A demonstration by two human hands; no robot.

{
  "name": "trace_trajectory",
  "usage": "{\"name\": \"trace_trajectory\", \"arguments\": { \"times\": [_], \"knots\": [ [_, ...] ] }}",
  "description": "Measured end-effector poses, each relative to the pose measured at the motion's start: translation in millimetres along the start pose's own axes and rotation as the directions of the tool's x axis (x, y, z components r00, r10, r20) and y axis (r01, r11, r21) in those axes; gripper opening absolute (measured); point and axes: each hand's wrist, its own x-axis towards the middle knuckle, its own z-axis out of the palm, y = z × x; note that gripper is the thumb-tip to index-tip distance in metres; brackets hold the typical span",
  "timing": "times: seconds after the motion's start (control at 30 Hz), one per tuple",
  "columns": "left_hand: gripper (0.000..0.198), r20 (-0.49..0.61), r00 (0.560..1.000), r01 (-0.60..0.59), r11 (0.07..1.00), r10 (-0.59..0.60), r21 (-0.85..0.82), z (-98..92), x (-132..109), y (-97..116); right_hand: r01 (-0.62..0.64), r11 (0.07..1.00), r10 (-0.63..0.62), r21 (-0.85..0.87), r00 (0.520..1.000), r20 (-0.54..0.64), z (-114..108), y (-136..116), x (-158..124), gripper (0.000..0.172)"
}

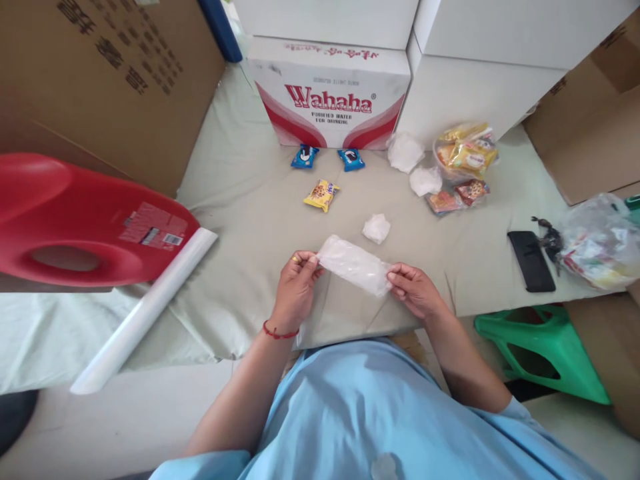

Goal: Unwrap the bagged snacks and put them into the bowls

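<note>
A clear plastic bag (354, 265), folded or flattened into a strip, is stretched between my two hands above the table's front part. My left hand (299, 283) pinches its left end between thumb and fingers. At the other end, my right hand (416, 288) pinches the corner in the same way. Just beyond the bag lies a crumpled white wad (377, 229), perhaps plastic or tissue. Farther back are a yellow snack packet (323, 195) and two blue snack packets, one on the left (305, 157) and one on the right (351, 159).
A tub of snacks (465, 157) stands back right, beside white wads (405, 153) and packets (473, 191). A white carton (333, 100) closes off the back. Left are a red jug (90, 220) and a white roll (145, 313); right, a phone (531, 261) and a filled bag (603, 243).
</note>
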Motion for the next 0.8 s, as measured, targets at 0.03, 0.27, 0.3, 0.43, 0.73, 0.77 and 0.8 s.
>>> {"name": "trace_trajectory", "arguments": {
  "times": [0.03, 0.27, 0.3, 0.43, 0.73, 0.77, 0.8],
  "knots": [
    [0.043, 0.02, 1.0, 0.013, 1.0, -0.013, -0.02, -2.4, 0.7, 3.6, -0.003, 0.998, 0.004, -0.058, 1.0, 0.017, -0.4, 2.2, 0.5, 0.044],
    [0.037, 0.082, 0.993, -0.09, 0.991, 0.082, 0.1, 0.4, -11.5, 11.0, 0.314, 0.808, -0.462, -0.499, 0.863, -0.205, 14.2, 6.9, 1.4, 0.024],
    [0.034, 0.102, 0.989, -0.122, 0.98, 0.106, 0.158, 1.7, -14.9, 11.0, 0.37, 0.744, -0.554, -0.557, 0.808, -0.203, 18.9, 4.8, -0.1, 0.02],
    [0.026, 0.197, 0.969, -0.209, 0.924, 0.152, 0.319, 6.0, -27.4, 13.0, 0.531, 0.499, -0.733, -0.685, 0.68, -0.007, 39.2, -1.4, -1.0, 0.022],
    [0.018, -0.033, 0.977, -0.184, 0.912, 0.21, 0.368, -5.7, -25.6, 6.9, 0.665, 0.128, -0.769, -0.736, 0.535, 0.35, 53.6, 14.8, 10.1, 0.014],
    [0.018, -0.088, 0.978, -0.145, 0.92, 0.189, 0.363, -9.2, -23.9, 3.6, 0.67, 0.102, -0.79, -0.735, 0.504, 0.35, 53.3, 15.6, 8.2, 0.015],
    [0.018, -0.134, 0.978, -0.102, 0.928, 0.16, 0.358, -12.6, -22.5, 0.3, 0.677, 0.082, -0.803, -0.732, 0.479, 0.354, 52.8, 16.2, 6.3, 0.016]
  ]
}}
